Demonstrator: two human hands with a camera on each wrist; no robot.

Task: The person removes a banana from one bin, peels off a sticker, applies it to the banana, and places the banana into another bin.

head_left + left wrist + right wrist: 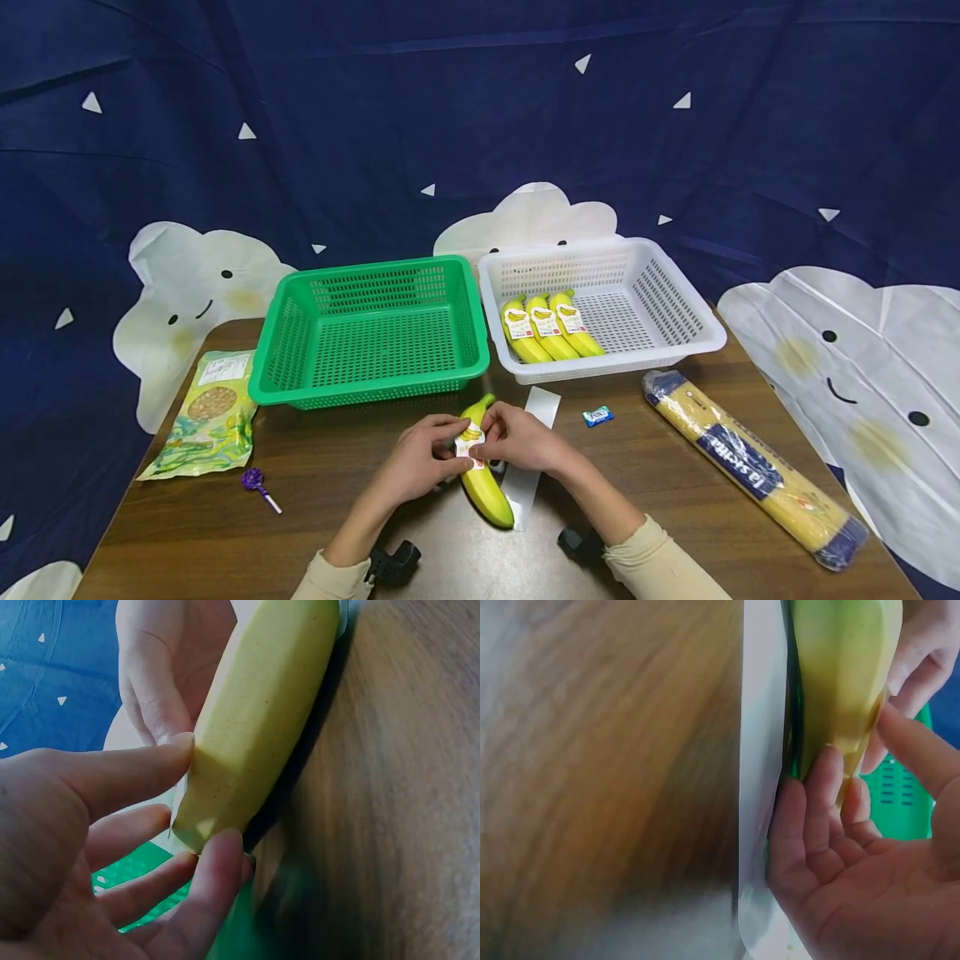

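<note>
**Both hands on 1 banana**

A banana (pixel 486 483) lies on the counter (pixel 660 517) just at 6 o'clock of the green basket (pixel 371 333), partly over a white strip (pixel 531 467). The left hand (pixel 427 457) reaches in from 7 o'clock, thumb and fingers pinching the banana's label (pixel 469 440). The right hand (pixel 517 439) comes from 5 o'clock, fingertips curled and pinching the same label. 3 labelled bananas (pixel 549 327) lie in the white basket (pixel 678 321).

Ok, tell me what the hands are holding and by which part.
Both the left hand and right hand pinch one banana lying on the table, at its labelled middle, where the sticker sits.
</note>
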